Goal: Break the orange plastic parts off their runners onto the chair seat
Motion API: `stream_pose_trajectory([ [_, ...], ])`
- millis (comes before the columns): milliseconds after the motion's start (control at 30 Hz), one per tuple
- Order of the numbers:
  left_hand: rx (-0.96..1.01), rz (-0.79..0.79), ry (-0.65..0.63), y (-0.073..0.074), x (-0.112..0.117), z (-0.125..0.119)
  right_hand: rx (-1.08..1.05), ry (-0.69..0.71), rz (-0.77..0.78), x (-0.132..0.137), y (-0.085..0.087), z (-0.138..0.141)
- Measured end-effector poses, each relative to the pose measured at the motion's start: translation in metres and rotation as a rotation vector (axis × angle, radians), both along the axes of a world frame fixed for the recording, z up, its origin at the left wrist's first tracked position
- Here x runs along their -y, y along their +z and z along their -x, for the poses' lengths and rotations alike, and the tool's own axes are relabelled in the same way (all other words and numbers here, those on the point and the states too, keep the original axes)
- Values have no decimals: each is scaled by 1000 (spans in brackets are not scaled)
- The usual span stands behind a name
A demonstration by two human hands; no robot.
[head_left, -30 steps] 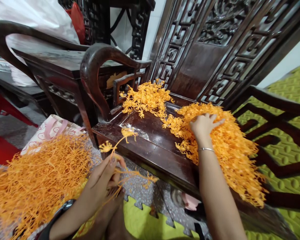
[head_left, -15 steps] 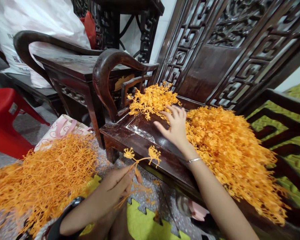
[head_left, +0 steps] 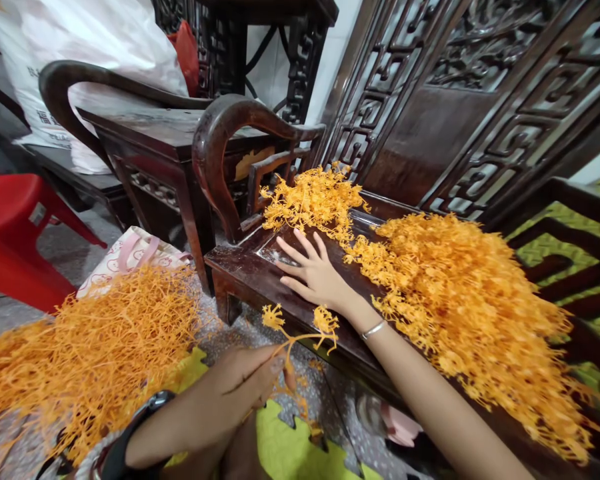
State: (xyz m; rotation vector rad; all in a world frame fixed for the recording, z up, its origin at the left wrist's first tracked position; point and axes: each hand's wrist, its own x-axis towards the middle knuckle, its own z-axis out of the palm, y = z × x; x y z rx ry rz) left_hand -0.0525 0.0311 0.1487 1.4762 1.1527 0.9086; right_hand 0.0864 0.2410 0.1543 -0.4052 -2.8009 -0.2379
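Note:
Between the thumb and fingers of my left hand (head_left: 253, 380) is an orange plastic flower stem (head_left: 300, 337), forked, with small frilly heads at its tips. My right hand (head_left: 317, 277) is spread, palm down, over the front of the dark wooden bench seat (head_left: 230, 260); whether it touches the wood I cannot tell. Just beyond its fingertips lies a small pile of orange flower heads (head_left: 313, 197). A much larger heap of orange flower heads (head_left: 460, 300) covers the right part of the seat, beside my right forearm.
On the floor at the left spreads a heap of thin orange stems (head_left: 125, 327), against a white patterned bag (head_left: 130, 253) with pink handles. A red stool (head_left: 15, 233) stands further left. Green foam mat (head_left: 290, 447) lies below. The carved backrest (head_left: 410, 133) rises behind the seat.
My right hand has moved left and toward the seat's front edge, away from the gap between the piles. Several flower heads now lie in that gap. My left hand keeps its stem.

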Motion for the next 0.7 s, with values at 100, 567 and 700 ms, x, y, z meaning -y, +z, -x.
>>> stream_pose_trajectory([
  [100, 54, -30, 79, -1, 2, 0, -186, -110, 52, -5, 5, -3],
  [567, 79, 51, 107, -10, -4, -1, -746, -309, 756, -35, -5, -12],
  [700, 82, 39, 101, -10, -5, -1, -737, -279, 901, -36, -4, -13],
])
